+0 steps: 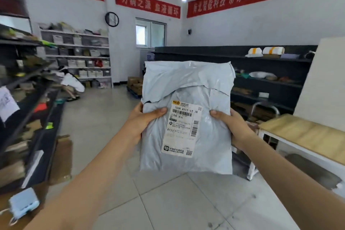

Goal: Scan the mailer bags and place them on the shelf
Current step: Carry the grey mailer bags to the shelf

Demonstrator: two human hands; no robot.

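Note:
A grey mailer bag (188, 84) is held upright in front of me at chest height, its white shipping label (182, 129) with barcodes facing me. My left hand (143, 119) grips the bag's left edge, thumb across the front beside the label. My right hand (231, 125) grips the right edge, thumb on the front. Dark shelves (33, 99) loaded with parcels run along the left side. No scanner shows in either hand.
Black shelving (270, 73) with a few parcels lines the right wall. A wooden-topped white table (302, 132) stands at right. A light blue device (23, 203) lies at the lower left. A person (72, 84) crouches by the far white rack (78, 54). Tiled floor lies ahead.

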